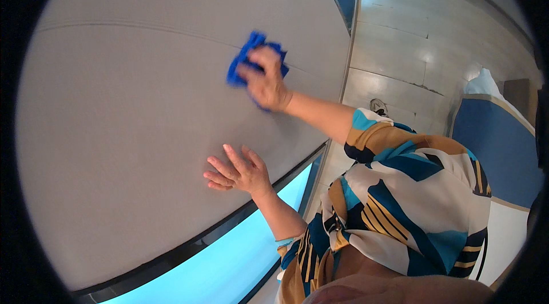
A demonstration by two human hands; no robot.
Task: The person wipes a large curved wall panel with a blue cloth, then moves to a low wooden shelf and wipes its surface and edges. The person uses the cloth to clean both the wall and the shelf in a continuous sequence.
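A crumpled blue cloth (236, 69) is pressed against a broad light-grey panel (128, 132) by my right hand (268, 74), which is blurred. The cloth lies across a thin seam line in the panel. Its folds stick out beyond my fingers, and part of it is hidden under the palm. Lower in the view, my left hand (242, 171) holds nothing. Its fingers are spread over the grey surface near the dark border; whether the palm touches cannot be told.
A black edge strip (193, 246) and a bright light-blue pane (206, 261) border the panel below. Pale floor tiles (390, 47) extend at the right, with a shoe (378, 107) on them. A blue, beige-edged cover (493, 145) lies behind my patterned shirt (403, 201).
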